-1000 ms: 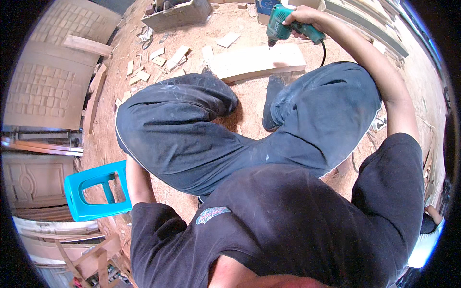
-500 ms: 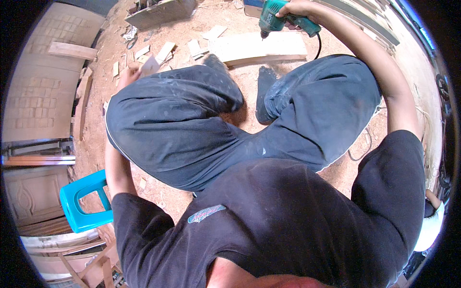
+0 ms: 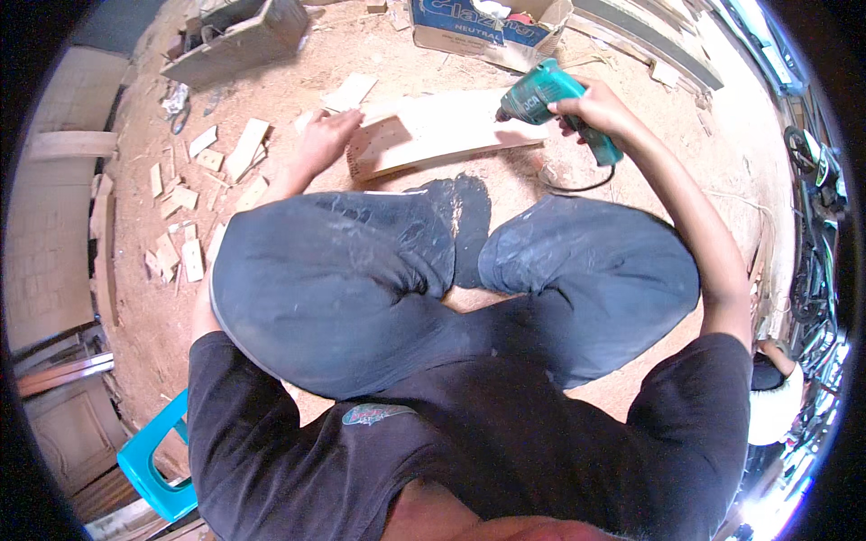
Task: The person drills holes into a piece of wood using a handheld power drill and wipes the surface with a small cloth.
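Observation:
My right hand [image 3: 591, 110] grips a green corded power drill [image 3: 538, 93], its chuck pointing left and down over the right part of a pale wooden plank [image 3: 451, 135]. The plank lies crosswise on the floor beyond my feet. At the plank's left end is my left hand [image 3: 327, 142], fingers closed on a small flat wood piece [image 3: 382, 132] against the plank's top. Its fingertips are slightly blurred, so the exact grip is hard to see. The drill's black cord [image 3: 582, 187] curls down from the handle.
Several wood offcuts [image 3: 245, 149] lie scattered on the dusty floor at left. A wooden box [image 3: 236, 54] and a cardboard box [image 3: 460, 38] stand farther off. At lower left is a turquoise plastic stool [image 3: 135, 469]. Another person [image 3: 778, 401] shows at the right edge.
My left hand has moved right with the small wood piece, from beside my knee to the plank's left end. The drill has turned more toward the plank. The view has shifted forward.

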Action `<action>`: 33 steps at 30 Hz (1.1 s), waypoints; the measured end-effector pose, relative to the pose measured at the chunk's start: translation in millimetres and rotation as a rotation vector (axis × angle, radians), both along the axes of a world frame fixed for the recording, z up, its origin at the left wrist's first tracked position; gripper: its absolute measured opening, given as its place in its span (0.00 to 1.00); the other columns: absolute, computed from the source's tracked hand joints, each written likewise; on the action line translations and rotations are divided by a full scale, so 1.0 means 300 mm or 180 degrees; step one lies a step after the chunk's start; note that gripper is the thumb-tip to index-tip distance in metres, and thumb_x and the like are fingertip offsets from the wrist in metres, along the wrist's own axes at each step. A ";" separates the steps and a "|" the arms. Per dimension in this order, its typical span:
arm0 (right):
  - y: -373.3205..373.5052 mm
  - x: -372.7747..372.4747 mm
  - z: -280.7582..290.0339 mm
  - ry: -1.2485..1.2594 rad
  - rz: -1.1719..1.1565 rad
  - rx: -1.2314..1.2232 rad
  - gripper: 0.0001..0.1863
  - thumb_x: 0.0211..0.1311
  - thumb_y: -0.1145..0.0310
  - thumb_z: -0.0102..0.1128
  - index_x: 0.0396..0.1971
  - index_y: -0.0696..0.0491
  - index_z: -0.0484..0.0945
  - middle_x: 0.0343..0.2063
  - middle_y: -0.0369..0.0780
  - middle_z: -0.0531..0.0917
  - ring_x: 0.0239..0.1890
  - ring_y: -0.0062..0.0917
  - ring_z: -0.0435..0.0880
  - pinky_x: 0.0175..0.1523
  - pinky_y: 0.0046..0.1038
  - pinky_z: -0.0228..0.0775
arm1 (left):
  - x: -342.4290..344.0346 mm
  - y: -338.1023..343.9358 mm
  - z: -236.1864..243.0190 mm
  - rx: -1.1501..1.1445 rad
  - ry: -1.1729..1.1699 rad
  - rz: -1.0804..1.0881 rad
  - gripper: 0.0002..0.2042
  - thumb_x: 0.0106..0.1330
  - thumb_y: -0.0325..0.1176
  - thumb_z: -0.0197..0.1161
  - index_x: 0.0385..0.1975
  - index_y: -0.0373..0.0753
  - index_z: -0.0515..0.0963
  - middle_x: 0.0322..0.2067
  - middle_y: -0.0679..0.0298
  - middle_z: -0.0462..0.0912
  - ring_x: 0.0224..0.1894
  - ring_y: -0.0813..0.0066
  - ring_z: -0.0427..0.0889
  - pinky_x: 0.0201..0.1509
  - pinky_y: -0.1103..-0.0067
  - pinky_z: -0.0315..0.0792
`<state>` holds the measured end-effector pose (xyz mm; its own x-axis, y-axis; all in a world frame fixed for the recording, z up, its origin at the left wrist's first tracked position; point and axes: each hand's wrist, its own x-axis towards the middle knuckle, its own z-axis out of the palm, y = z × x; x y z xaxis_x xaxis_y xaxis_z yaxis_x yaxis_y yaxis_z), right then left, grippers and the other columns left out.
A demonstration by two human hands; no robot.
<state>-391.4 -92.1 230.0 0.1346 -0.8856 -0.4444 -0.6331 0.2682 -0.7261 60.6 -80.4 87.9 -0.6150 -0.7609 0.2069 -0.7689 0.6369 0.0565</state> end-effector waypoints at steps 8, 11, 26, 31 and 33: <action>-0.044 -0.014 -0.056 0.0266 0.0119 0.0191 0.32 0.55 0.70 0.69 0.62 0.51 0.71 0.25 0.35 0.83 0.23 0.17 0.81 0.22 0.23 0.73 | -0.119 0.085 -0.313 0.0157 -0.0139 0.0060 0.21 0.68 0.35 0.55 0.62 0.43 0.69 0.64 0.63 0.72 0.66 0.67 0.70 0.66 0.60 0.63; -0.060 0.005 -0.035 0.0482 0.0251 0.0142 0.32 0.55 0.70 0.69 0.62 0.52 0.71 0.26 0.36 0.83 0.24 0.18 0.82 0.24 0.23 0.74 | -0.116 0.099 -0.313 0.0413 0.0075 0.0106 0.19 0.71 0.38 0.55 0.61 0.43 0.70 0.66 0.62 0.68 0.70 0.66 0.64 0.68 0.58 0.60; -0.023 -0.126 -0.122 0.0096 0.0331 0.1548 0.16 0.50 0.71 0.65 0.38 0.64 0.77 0.30 0.44 0.84 0.31 0.28 0.86 0.39 0.29 0.79 | -0.058 -0.196 0.101 0.0203 -0.1085 -0.1087 0.14 0.68 0.35 0.55 0.50 0.39 0.77 0.60 0.53 0.73 0.65 0.62 0.70 0.69 0.59 0.60; 0.047 -0.145 -0.157 0.0519 0.0296 0.1697 0.22 0.55 0.57 0.64 0.44 0.58 0.77 0.33 0.45 0.85 0.32 0.28 0.86 0.39 0.32 0.79 | -0.228 -0.392 0.158 0.0089 -0.2124 -0.0536 0.12 0.67 0.42 0.59 0.41 0.42 0.80 0.38 0.62 0.85 0.46 0.64 0.83 0.57 0.64 0.69; 0.085 -0.155 -0.174 0.0409 0.0012 0.2079 0.21 0.56 0.53 0.62 0.44 0.53 0.77 0.37 0.45 0.86 0.37 0.32 0.86 0.41 0.39 0.78 | -0.267 -0.392 0.082 0.0040 -0.1855 -0.0472 0.13 0.66 0.45 0.59 0.40 0.42 0.80 0.36 0.63 0.85 0.43 0.63 0.84 0.54 0.65 0.71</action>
